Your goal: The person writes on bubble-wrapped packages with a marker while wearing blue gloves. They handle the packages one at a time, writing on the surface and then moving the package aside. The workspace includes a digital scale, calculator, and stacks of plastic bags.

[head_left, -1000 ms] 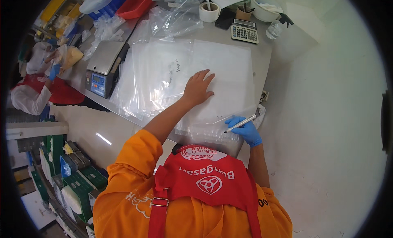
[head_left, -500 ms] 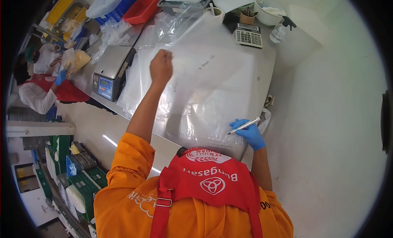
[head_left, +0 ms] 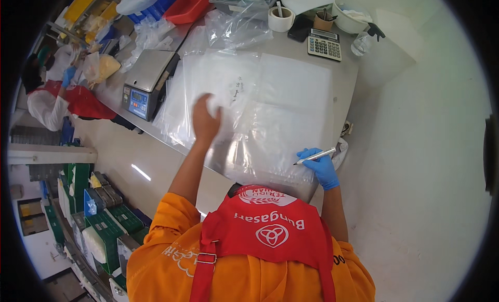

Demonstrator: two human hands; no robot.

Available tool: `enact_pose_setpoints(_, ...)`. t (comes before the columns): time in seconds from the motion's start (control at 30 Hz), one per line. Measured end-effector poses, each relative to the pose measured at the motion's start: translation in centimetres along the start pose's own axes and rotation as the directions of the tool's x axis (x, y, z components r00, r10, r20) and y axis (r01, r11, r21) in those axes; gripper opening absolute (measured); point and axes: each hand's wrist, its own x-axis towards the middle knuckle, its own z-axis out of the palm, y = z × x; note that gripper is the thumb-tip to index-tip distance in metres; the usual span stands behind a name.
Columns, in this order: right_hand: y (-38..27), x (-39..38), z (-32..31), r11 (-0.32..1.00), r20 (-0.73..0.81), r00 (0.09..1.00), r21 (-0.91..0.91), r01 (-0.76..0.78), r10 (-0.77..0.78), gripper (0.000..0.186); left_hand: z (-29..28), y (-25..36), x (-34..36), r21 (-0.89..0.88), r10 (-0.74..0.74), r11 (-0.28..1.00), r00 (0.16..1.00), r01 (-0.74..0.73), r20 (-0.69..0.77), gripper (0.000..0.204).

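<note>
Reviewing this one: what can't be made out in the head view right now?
All in the head view:
Left hand: blurred fingers; contact with the plastic sheets is unclear.
Right hand, holding a marker: underside hidden by the hand itself.
Dark marks on the sheets: too small to read.
Scale display: too small.
Dark wall fixture: cut off by the fisheye rim.

Head cam (L of the pair, wide fisheye, edges bowing) looks down from wearer's head: red apron [head_left: 270, 221] close at 6 o'clock, L hand [head_left: 206, 120] & R hand [head_left: 319, 167] farther, table [head_left: 344, 76] twd 12, pale wall [head_left: 416, 172] at 3, co-worker [head_left: 78, 102] well off, betw. 9 & 10.
</note>
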Motion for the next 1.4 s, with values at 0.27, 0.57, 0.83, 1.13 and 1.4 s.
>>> enact_pose_setpoints(0.27,1.1,0.8,0.4,0.998,-0.349,0.935,-0.032,0.059,-0.066,0.020,3.5,9.5,-5.8,-0.221,0.371,0.928,0.680,-0.301,0.632,0.067)
enact_pose_setpoints(0.57,1.0,3.5,2.9,0.940,-0.308,0.906,-0.269,0.211,-0.291,0.013,4.2,9.9,-4.9,-0.135,0.278,0.956,0.651,-0.261,0.707,0.090)
enact_pose_setpoints(0.83,2.0,3.1,2.5,0.915,-0.196,0.947,-0.366,0.170,-0.255,0.009,3.9,9.9,-4.8,-0.136,0.247,0.967,0.651,-0.217,0.718,0.092)
enact_pose_setpoints(1.13,1.9,3.2,2.8,0.871,-0.178,0.921,-0.425,0.245,-0.345,0.006,3.9,9.8,-4.8,-0.117,0.225,0.972,0.663,-0.204,0.714,0.092)
enact_pose_setpoints(1.4,1.8,2.7,3.1,0.857,-0.201,0.904,-0.445,0.258,-0.377,0.010,3.9,9.9,-4.9,-0.129,0.229,0.972,0.660,-0.196,0.716,0.091)
